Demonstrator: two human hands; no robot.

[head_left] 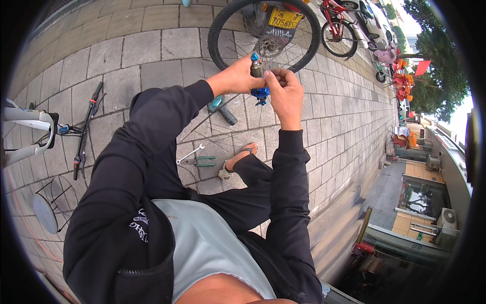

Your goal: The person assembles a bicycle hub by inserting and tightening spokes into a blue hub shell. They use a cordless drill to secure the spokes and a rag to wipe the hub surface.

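At upper centre, the left hand (234, 79) clamps its grip on a blue hub (260, 93) — the right hand (287, 96) meets it, grip unclear. Apparently hand adjustment; the next move calls for steadiness.

Left hand (235, 78) grips blue-and-metal hub (261, 93); right hand (286, 99), fingers curled, at its side. Spoked wheel (214, 53) just beyond. On grey paving (144, 48): teal power tool (223, 110), wrench (190, 153), green-handled pliers (205, 161) near sandalled foot (243, 154). Handlebar (87, 129) well left.
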